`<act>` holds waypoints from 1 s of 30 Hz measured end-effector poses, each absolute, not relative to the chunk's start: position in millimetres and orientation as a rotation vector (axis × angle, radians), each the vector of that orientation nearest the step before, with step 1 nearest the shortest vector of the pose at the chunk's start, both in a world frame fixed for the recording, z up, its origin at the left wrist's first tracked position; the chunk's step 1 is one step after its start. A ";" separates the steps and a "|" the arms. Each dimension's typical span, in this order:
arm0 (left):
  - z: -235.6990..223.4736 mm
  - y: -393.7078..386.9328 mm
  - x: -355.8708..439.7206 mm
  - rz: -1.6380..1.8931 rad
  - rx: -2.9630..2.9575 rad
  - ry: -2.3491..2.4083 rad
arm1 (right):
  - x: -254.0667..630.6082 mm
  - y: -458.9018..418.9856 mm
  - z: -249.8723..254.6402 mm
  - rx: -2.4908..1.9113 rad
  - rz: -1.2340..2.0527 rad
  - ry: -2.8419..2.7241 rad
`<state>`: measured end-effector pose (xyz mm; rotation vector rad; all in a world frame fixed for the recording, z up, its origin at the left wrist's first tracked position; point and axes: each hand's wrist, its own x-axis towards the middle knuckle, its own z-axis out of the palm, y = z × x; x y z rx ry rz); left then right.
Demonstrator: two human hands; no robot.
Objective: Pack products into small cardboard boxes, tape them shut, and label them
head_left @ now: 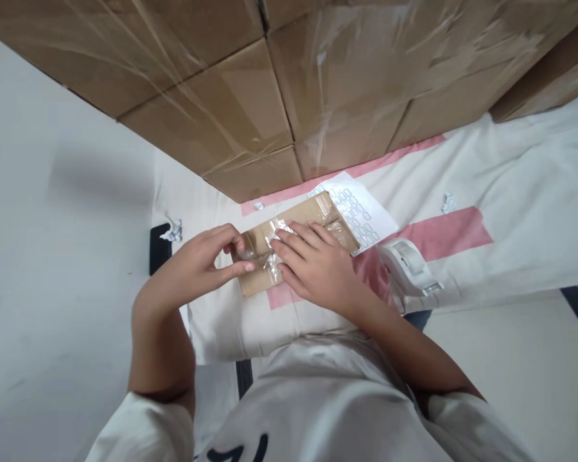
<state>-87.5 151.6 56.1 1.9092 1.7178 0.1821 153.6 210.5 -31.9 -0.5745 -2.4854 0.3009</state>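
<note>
A small flat cardboard parcel [304, 221] wrapped in clear tape lies on a white and pink cloth [510, 192] in front of me. My right hand [318, 266] rests flat on the parcel with its fingers stretched out over the tape. My left hand [197, 266] is at the parcel's left end, thumb and fingers pinched on the clear tape [264, 260] there.
A stack of large cardboard boxes [279, 83] under plastic wrap stands right behind the parcel. A white sheet of small labels [361, 215] lies beside it, a white tape dispenser [409, 266] to the right. Crumpled paper bits [447, 202] dot the cloth. Pale floor lies left.
</note>
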 end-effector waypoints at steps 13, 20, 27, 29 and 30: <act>34.3 149.2 -81.3 0.082 2.113 1.950 | 152.2 208.9 -34.1 -0.589 0.296 -2.444; 22.1 146.8 -85.2 0.219 1.879 2.004 | 151.2 209.8 -41.8 -0.551 0.282 -2.447; 10.2 128.7 -73.0 0.541 1.907 2.195 | 188.8 204.8 -23.8 -0.444 0.356 -2.244; 3.6 113.3 -63.9 0.719 1.988 2.311 | 221.9 207.5 -17.2 -0.578 0.382 -2.072; -1.2 105.2 -59.1 0.764 2.037 2.324 | 239.6 211.7 -16.2 -0.693 0.378 -1.992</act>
